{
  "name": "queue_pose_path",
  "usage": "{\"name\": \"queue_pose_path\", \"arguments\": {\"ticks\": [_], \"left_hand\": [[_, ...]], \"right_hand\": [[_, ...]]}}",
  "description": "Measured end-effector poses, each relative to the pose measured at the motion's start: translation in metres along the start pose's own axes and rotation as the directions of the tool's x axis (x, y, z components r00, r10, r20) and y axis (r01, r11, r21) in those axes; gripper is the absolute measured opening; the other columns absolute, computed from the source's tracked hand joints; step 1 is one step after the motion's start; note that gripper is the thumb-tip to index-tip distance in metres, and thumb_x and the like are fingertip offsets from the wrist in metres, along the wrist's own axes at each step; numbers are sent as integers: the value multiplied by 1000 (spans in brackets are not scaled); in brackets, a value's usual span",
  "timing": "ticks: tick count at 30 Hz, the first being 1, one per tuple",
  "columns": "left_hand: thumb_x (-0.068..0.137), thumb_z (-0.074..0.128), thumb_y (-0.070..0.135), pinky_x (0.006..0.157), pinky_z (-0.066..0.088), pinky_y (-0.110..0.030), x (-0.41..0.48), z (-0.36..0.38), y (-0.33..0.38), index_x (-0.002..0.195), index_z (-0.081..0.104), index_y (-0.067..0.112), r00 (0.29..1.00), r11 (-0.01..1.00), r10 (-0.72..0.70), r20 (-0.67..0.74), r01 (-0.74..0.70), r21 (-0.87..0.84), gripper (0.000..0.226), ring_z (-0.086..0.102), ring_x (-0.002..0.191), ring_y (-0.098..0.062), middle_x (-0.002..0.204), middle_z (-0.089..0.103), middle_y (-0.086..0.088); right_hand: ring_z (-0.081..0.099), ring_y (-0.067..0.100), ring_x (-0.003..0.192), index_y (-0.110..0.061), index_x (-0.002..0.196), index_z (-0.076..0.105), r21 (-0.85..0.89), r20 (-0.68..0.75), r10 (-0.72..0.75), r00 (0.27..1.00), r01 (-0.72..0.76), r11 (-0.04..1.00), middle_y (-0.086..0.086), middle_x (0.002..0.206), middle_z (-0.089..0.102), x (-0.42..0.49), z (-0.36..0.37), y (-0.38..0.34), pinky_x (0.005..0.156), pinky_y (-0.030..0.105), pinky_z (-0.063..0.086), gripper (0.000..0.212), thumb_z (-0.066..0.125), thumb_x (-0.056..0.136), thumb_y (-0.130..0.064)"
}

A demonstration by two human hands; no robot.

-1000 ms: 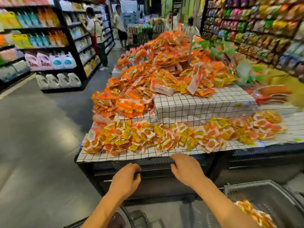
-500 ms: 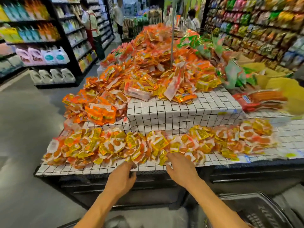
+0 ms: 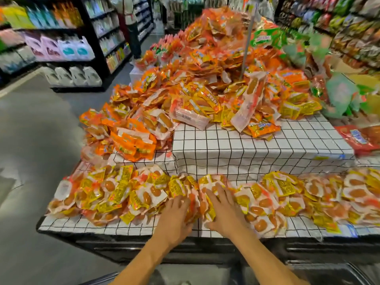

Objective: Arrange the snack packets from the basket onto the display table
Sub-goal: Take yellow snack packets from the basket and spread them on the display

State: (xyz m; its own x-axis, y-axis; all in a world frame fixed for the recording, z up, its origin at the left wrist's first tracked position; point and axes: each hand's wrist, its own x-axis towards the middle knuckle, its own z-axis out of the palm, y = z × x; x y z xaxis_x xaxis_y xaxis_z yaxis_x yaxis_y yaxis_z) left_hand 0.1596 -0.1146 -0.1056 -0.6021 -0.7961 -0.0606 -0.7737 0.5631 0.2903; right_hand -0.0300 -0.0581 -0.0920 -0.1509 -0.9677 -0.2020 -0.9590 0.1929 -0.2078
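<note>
Yellow and white snack packets [image 3: 115,194] lie in a long row on the low front tier of the display table [image 3: 246,153], which wears a white grid-pattern cloth. My left hand [image 3: 174,217] and my right hand [image 3: 224,210] lie side by side on the packets in the middle of that row. The right hand's fingers are spread flat on the packets. The left hand's fingers reach in among the packets, and whether they hold one is hidden. Only a dark rim of the basket [image 3: 349,272] shows at the bottom right.
A tall heap of orange packets [image 3: 205,64] fills the upper tier around a metal pole [image 3: 247,36]. Green and red bags [image 3: 341,93] lie to the right. Stocked shelves [image 3: 61,48] line the aisle on the left, with a person [image 3: 128,23] standing far back.
Both hands rose from the table's dark front edge onto the row of yellow packets. The view moved closer to the table, and the basket dropped almost out of sight.
</note>
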Motion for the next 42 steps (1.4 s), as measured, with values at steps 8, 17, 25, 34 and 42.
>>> {"name": "queue_pose_path", "arguments": {"ticks": [8,17,25,34,42], "left_hand": [[55,77,48,86,49,-50,22,24,0,130,53,26,996,988,73,-56,-64,137,81,52,114,-30,129,55,-4],[43,81,69,100,45,-51,34,37,7,138,48,15,995,995,-11,-96,21,101,114,35,135,-28,147,46,-7],[66,69,40,79,48,-44,43,38,16,123,56,20,977,993,-75,-199,92,74,62,54,113,-30,125,50,-1],[74,65,45,70,47,-42,47,40,22,123,55,16,970,976,-140,-198,169,139,58,53,101,-29,112,54,-4],[76,57,32,64,50,-37,44,28,17,117,52,24,976,992,-117,-181,124,27,43,52,96,-24,113,51,1]], "right_hand": [[3,35,151,-42,145,24,-38,-68,29,997,-31,999,2,164,4,35,16,5,105,55,41,87,76,74,-44],[53,23,121,-43,133,40,118,-108,-19,994,32,993,-5,147,28,45,8,31,87,39,55,68,77,77,-37],[48,11,114,-36,127,51,436,-90,31,995,11,900,-11,136,38,48,-7,46,80,20,43,58,79,76,-26],[52,-7,100,-51,100,51,653,-162,109,981,24,757,-15,116,49,36,-28,46,80,4,39,63,74,69,-2],[62,8,97,-42,98,60,866,-140,302,943,-31,498,-15,105,64,28,-44,54,81,30,54,47,81,71,-10]]}}
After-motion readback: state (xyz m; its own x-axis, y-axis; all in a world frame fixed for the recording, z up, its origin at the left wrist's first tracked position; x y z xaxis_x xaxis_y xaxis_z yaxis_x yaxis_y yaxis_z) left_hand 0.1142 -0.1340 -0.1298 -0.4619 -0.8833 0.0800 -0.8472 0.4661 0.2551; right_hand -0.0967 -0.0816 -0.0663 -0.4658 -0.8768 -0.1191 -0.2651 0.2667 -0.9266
